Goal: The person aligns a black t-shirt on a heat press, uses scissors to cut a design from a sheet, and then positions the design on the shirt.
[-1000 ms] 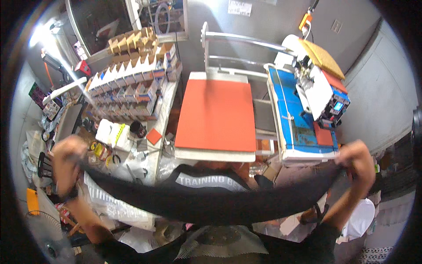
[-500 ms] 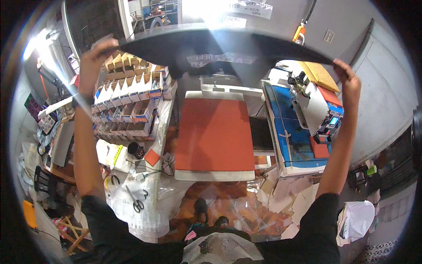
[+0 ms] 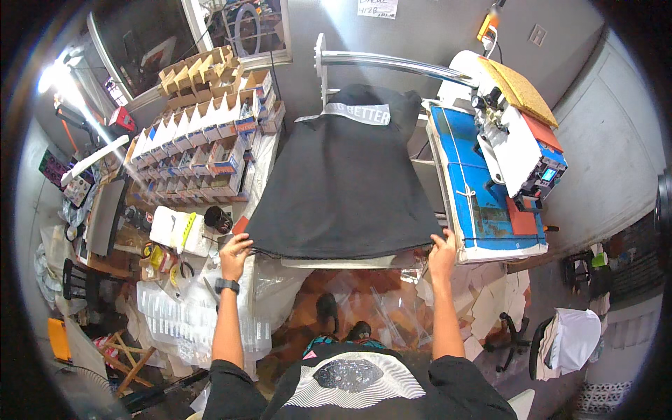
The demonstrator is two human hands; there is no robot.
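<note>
Grey wall (image 3: 427, 35) behind, left hand (image 3: 236, 256) and right hand (image 3: 442, 257) pinched the black garment (image 3: 343, 182); uneven pulling could've creased it.

Over on the left, rows of open cardboard bins (image 3: 192, 136) climb in tiers on the tabletop (image 3: 262, 159), below a dark-paned window (image 3: 143, 45). Nearer me, a black mug (image 3: 218, 220) stands beside a white bundle (image 3: 166, 225) with a yellow strip (image 3: 187, 228) across it. Clear plastic bags (image 3: 196, 325) spread along the near end, by a wooden folding stand (image 3: 131, 353). Reddish tiles (image 3: 378, 308) show underfoot, flattened cardboard (image 3: 505, 301) lying toward the right, where white cloth (image 3: 577, 339) drapes a chair. A handwritten paper (image 3: 378, 8) and a wall outlet (image 3: 537, 34) break up the grey wall (image 3: 413, 35).
</note>
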